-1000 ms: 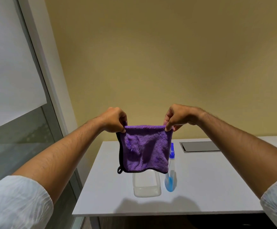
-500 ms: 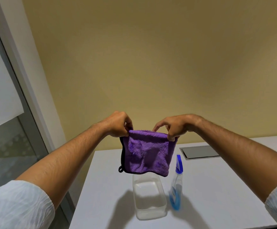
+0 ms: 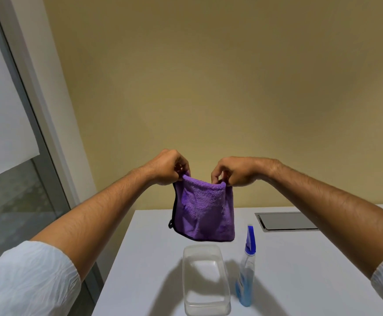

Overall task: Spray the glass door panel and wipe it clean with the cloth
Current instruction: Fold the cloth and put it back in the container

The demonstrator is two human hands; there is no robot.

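Observation:
A purple cloth [image 3: 205, 213] with a dark edge hangs folded in the air above the white table [image 3: 300, 270]. My left hand [image 3: 167, 167] pinches its top left corner, and my right hand [image 3: 231, 171] pinches its top right corner. The two hands are close together, so the top edge sags a little between them. A clear spray bottle [image 3: 246, 272] with blue liquid and a blue nozzle stands on the table below and to the right of the cloth. The glass door panel [image 3: 15, 213] with its grey frame runs along the left side.
A clear plastic tub [image 3: 205, 281] sits on the table under the cloth, left of the bottle. A grey flap plate [image 3: 286, 221] is set into the tabletop at the back right. A white blind [image 3: 1, 124] covers the upper glass. A yellow wall stands behind the table.
My hands have drawn closer together, so the cloth hangs narrower and its top edge sags. The view has shifted toward the table, so the tub and bottle look nearer.

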